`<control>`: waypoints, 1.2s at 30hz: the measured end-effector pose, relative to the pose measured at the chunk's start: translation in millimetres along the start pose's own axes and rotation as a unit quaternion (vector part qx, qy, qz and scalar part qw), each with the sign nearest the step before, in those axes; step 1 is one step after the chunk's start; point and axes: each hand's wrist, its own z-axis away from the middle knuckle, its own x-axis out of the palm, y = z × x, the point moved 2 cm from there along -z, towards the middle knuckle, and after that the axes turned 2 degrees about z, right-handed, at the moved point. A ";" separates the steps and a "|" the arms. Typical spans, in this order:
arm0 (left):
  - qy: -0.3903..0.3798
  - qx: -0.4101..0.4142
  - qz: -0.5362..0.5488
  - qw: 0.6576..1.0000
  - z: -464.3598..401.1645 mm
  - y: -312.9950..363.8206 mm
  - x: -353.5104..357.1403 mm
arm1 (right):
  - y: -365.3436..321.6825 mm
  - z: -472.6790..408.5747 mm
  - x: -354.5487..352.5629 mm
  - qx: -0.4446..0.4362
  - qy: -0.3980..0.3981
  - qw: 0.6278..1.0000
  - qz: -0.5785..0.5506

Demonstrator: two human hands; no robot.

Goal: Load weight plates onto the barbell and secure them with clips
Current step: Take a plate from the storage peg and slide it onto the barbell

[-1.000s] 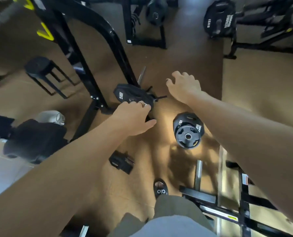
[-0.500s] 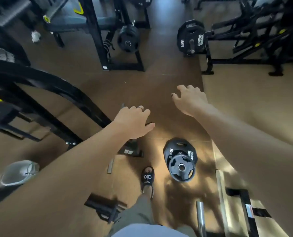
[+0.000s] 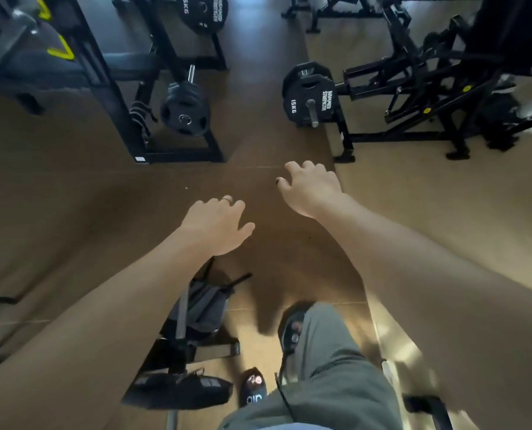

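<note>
Held both arms out over the brown gym floor (image 3: 72, 187), palms down. Kept the left hand (image 3: 216, 226) loose, fingers slightly bent and spread, a ring on one of them, nothing held. Kept the right hand (image 3: 312, 187) further out and to the right, fingers likewise relaxed and a little curled, dark polish on the thumbnail, nothing held.

Showed a 15 kg weight plate (image 3: 309, 96) far and to the right of the hands, upright on the horizontal peg of a black plate-loaded machine (image 3: 419, 88), with at least one more plate stacked behind it. Showed a smaller stack of round black plates (image 3: 184, 111) far and left of centre, on a steel sleeve (image 3: 191, 73) at a black rack (image 3: 115, 97). Caught part of another 15 kg plate (image 3: 202, 10) at the far top edge.

Showed, near and below the left forearm, a blurred dark plate (image 3: 204, 305) with a steel bar (image 3: 182, 308) across or through it; could not tell which. Showed a second dark object (image 3: 177, 391) nearer still, too smeared to name. Could not make out any clip with certainty.

Stood in black sandals, one foot (image 3: 292, 327) forward under a grey-green trouser leg (image 3: 329, 367), the other foot (image 3: 253, 391) nearer. Caught a strip of sunlight on the floor at the near right.
</note>
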 end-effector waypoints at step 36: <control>0.050 -0.093 -0.003 0.994 -834.3 -322.9 -376.1 | -29.2 -954.0 -287.3 -0.096 -0.016 0.995 0.001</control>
